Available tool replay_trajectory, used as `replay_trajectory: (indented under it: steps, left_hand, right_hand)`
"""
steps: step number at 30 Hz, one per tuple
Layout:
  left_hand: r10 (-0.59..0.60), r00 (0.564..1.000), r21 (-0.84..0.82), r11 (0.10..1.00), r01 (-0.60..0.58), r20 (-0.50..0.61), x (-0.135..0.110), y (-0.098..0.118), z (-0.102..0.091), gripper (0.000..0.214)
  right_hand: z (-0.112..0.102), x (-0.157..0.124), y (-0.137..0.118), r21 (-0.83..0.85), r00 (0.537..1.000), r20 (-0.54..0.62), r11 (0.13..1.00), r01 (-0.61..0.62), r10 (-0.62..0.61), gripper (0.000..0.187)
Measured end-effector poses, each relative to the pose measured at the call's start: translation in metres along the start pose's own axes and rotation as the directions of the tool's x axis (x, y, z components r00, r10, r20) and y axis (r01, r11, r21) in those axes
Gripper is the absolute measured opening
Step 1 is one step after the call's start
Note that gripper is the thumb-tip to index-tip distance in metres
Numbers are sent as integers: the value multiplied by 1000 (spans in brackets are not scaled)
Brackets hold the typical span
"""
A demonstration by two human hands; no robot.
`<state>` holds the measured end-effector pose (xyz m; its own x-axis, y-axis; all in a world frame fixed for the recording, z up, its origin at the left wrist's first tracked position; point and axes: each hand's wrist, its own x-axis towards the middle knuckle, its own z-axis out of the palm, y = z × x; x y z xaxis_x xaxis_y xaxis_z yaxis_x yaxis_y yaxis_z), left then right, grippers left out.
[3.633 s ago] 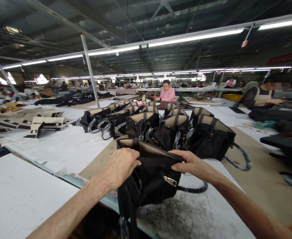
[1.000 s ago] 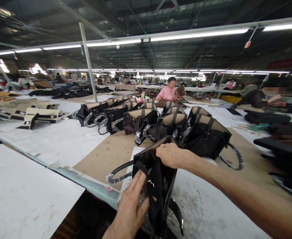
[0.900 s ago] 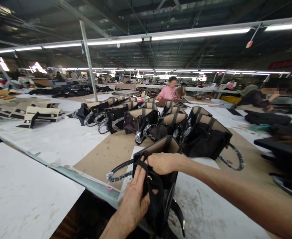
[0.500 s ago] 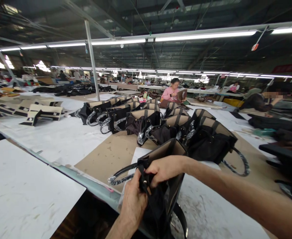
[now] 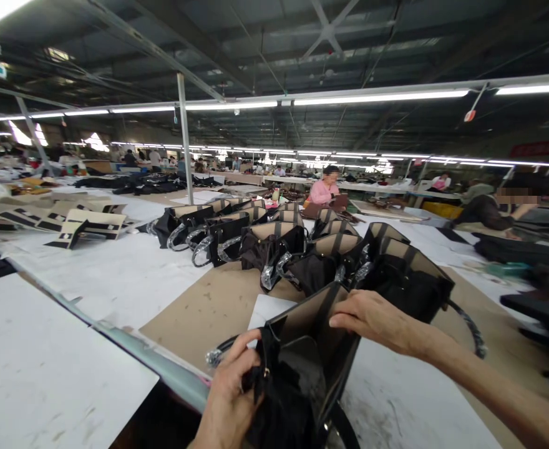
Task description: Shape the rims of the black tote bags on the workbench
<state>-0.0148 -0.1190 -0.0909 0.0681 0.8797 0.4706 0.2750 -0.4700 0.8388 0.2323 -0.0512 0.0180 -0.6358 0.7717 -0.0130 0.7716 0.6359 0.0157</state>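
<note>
A black handbag [image 5: 302, 362] with a tan upper band stands at the near table edge, right in front of me. My left hand [image 5: 228, 399] grips its near left side, fingers closed round the black fabric and strap. Resting on the bag's far top rim, my right hand [image 5: 372, 319] pinches the edge. A plastic-wrapped handle [image 5: 218, 352] sticks out to the bag's left.
Two rows of similar black and tan handbags [image 5: 274, 243] stand behind on the white and brown table [image 5: 115, 280]. Flat cut bag panels [image 5: 87, 223] lie at far left. A person in pink [image 5: 324, 190] sits beyond; another person [image 5: 494, 209] leans at right.
My right hand has moved from the bag's near corner, beside the left hand, to its far rim. The bag mouth is spread wider. The view has tilted upward a little.
</note>
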Motion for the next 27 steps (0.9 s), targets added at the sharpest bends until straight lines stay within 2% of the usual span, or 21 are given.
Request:
replay_trajectory:
  steps: [2, 6, 10, 13, 16, 19, 22, 25, 27]
  left_hand:
    - [-69, 997, -34, 997, 70, 29, 3, 1, -8, 15]
    - [-141, 983, -205, 965, 163, 120, 13, 1, -14, 29]
    - [-200, 955, -302, 917, 262, 221, 27, 0, -26, 19]
    - [-233, 945, -231, 930, 285, 229, 46, -9, -46, 12]
    - [-320, 931, -151, 926, 346, 174, 67, -26, -58, 10]
    - [-407, 899, -61, 905, 420, 161, 77, -38, -53, 6]
    - [-411, 893, 78, 912, 403, 182, 76, -33, -43, 10]
    - [-428, 890, 149, 901, 407, 155, 73, -23, -40, 19]
    - [-470, 874, 114, 881, 458, 125, 72, -21, -42, 21]
  right_hand:
    - [5, -3, 2, -21, 998, -36, 999, -45, 44, 48]
    - [11, -2, 0, -83, 993, -105, 995, -53, 44, 49]
    - [11, -4, -6, -165, 988, -142, 982, -90, 67, 46]
    - [11, -11, -16, -203, 985, -154, 973, -107, 76, 38]
    - [10, -17, -33, -236, 990, -138, 972, -12, -22, 19]
    - [4, -18, -47, -252, 995, -57, 966, 66, -83, 17]
    - [-5, -11, -54, -181, 1000, 17, 983, 24, -21, 14]
    - [-10, 4, -56, -84, 999, -44, 996, 8, -12, 8]
    - [-11, 16, -56, -51, 989, -119, 995, 81, -86, 19]
